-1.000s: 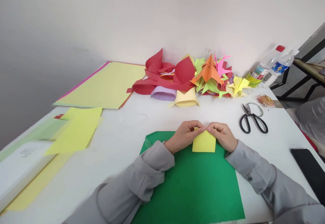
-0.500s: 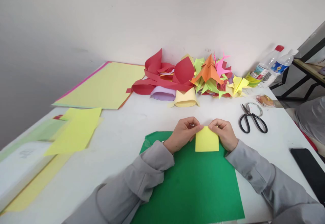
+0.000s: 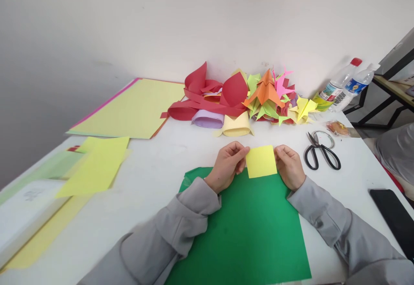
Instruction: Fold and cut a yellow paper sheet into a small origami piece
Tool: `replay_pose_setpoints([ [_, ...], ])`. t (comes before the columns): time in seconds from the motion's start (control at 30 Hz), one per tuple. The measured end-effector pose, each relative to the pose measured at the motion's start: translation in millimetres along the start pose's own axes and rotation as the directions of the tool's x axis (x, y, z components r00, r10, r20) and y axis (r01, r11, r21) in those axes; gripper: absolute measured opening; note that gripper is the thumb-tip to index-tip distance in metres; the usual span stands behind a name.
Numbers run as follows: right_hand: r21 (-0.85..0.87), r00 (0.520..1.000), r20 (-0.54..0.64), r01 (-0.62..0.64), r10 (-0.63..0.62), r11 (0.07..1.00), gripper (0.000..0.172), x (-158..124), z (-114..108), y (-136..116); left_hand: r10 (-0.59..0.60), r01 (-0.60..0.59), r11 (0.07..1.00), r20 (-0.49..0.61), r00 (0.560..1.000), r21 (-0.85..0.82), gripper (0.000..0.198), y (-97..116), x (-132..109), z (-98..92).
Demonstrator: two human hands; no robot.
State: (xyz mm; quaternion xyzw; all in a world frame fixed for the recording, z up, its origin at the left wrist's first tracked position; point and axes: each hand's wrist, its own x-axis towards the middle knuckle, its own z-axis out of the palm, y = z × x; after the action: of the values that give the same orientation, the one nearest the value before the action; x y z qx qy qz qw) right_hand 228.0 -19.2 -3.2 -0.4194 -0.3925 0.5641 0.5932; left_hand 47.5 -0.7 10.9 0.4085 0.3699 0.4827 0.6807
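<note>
A small yellow paper square (image 3: 261, 161) is held flat between both hands, over the far edge of a large green sheet (image 3: 246, 233) on the white table (image 3: 161, 177). My left hand (image 3: 226, 166) pinches the square's left edge with curled fingers. Gripping the right edge is my right hand (image 3: 290, 166), its fingers also curled. Both arms wear grey sleeves.
A heap of folded coloured paper shapes (image 3: 246, 99) lies against the wall. Black scissors (image 3: 321, 153) rest right of my hands, near two plastic bottles (image 3: 344, 84) and a dark phone (image 3: 393, 216). Yellow sheets (image 3: 129, 108) and loose papers (image 3: 97, 164) cover the left side.
The yellow square has moved away from me, from lying on the green sheet to its far edge. My hands have shifted from its top corners to its left and right edges.
</note>
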Motion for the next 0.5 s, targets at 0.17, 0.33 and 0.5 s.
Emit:
replay_pose_setpoints([
  [0.17, -0.327, 0.971, 0.043, 0.237, -0.236, 0.915, 0.035, -8, 2, -2, 0.056, -0.057, 0.996, 0.011, 0.998, 0.074, 0.032, -3, 0, -0.1],
  [0.33, -0.612, 0.805, 0.204, 0.549, -0.557, 0.569, 0.017, -13, 4, -3, 0.074, -0.075, 0.992, 0.021, 0.997, 0.102, 0.031, -4, 0, -0.6],
  [0.5, -0.699, 0.667, 0.249, 0.626, -0.702, 0.346, 0.014, -15, 4, -5, 0.070, -0.076, 0.989, 0.053, 0.996, 0.128, 0.031, 0, -4, 3.0],
])
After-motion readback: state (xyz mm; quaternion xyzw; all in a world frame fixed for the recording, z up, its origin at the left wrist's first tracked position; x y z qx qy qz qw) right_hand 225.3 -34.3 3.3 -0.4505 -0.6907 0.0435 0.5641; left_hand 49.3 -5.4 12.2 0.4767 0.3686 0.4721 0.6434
